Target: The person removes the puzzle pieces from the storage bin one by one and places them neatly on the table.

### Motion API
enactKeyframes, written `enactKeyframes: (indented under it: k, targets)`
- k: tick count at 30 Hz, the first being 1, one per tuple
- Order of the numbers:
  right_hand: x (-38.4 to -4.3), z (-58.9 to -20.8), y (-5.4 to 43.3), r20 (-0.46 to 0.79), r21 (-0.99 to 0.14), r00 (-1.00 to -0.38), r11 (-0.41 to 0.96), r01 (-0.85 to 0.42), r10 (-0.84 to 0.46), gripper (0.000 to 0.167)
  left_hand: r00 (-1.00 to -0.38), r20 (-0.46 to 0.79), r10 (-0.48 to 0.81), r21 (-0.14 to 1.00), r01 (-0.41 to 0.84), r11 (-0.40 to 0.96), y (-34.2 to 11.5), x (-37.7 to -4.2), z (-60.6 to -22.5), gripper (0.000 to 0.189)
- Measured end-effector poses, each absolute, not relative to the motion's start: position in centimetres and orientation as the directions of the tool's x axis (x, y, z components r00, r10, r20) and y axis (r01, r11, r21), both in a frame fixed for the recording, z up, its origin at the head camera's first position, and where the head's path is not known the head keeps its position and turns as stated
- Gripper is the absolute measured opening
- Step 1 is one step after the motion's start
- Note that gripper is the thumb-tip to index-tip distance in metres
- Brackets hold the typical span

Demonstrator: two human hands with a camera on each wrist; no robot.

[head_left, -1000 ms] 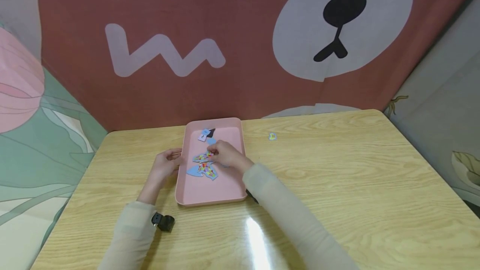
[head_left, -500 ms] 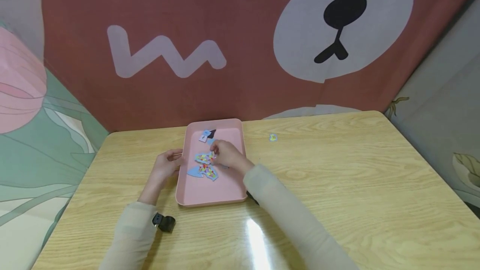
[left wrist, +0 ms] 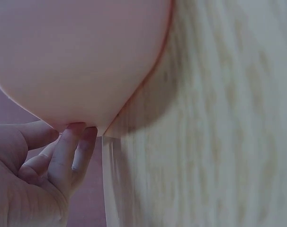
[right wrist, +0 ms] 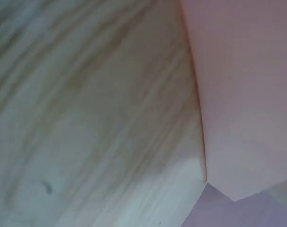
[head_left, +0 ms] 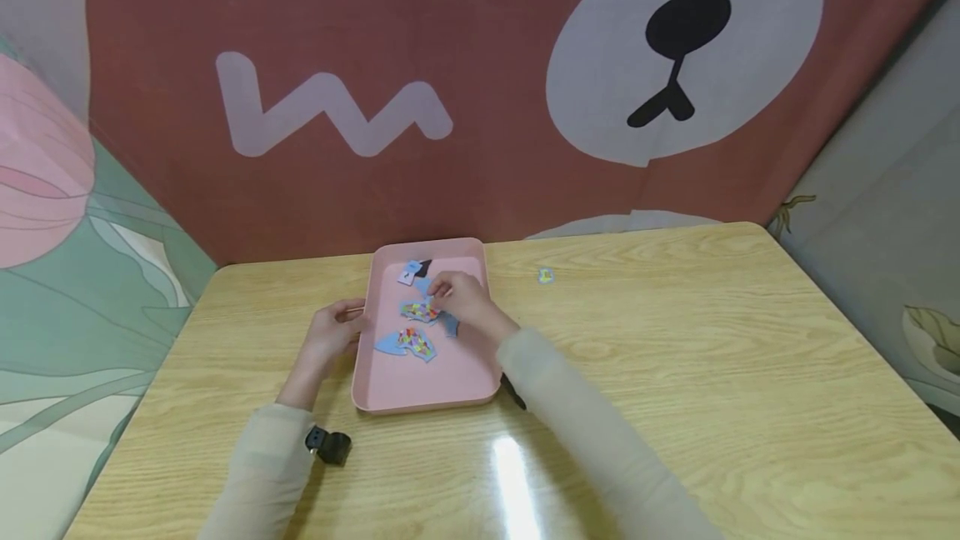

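A pink tray (head_left: 420, 398) lies on the wooden table. My left hand (head_left: 335, 330) is at its left side in the head view; in the left wrist view, its fingers (left wrist: 63, 161) bend against the tray's outer wall, with the thumb at the rim. Over the tray, my right hand (head_left: 467, 300) pinches a blue-edged, multicoloured flat puzzle piece (head_left: 418, 311). Below it lie a patterned puzzle piece (head_left: 416, 343) and a plain blue piece (head_left: 389, 344), side by side. Another blue piece (head_left: 450, 324) is under the right wrist. The right wrist view shows no hand, only tray wall and table.
Several more pieces, among them a black one (head_left: 424, 268) and a white-and-blue one (head_left: 407, 277), cluster at the tray's far end. A small yellow-and-blue piece (head_left: 546, 275) lies on the table (head_left: 675, 340) right of the tray. A printed cloth (head_left: 480, 182) hangs behind.
My right hand has moved right and slightly away with the multicoloured puzzle piece, separating it from the patterned piece below. The blue piece under the wrist shows more. My left hand stays put.
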State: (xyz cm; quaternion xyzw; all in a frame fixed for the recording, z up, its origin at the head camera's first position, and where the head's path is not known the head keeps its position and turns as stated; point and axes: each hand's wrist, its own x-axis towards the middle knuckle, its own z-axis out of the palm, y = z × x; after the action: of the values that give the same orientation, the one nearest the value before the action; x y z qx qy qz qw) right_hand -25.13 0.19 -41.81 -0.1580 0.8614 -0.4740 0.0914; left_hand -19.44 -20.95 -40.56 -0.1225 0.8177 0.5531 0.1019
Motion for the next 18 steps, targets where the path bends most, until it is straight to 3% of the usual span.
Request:
enactKeyframes:
  k: [9,18]
  targets:
    - [-25.8,-40.6,1.9,-0.072,-0.919,-0.943,0.389,-0.064,-0.325,0.025,-0.946,-0.311,-0.086,0.877,-0.321,0.357,-20.8,-19.5,-40.4,0.045]
    - [-26.8,-40.2,4.6,-0.143,-0.922,-0.952,0.387,0.029,-0.270,0.030,-0.949,-0.307,-0.071,0.877,-0.311,0.365,-21.0,-19.4,-40.4,0.046]
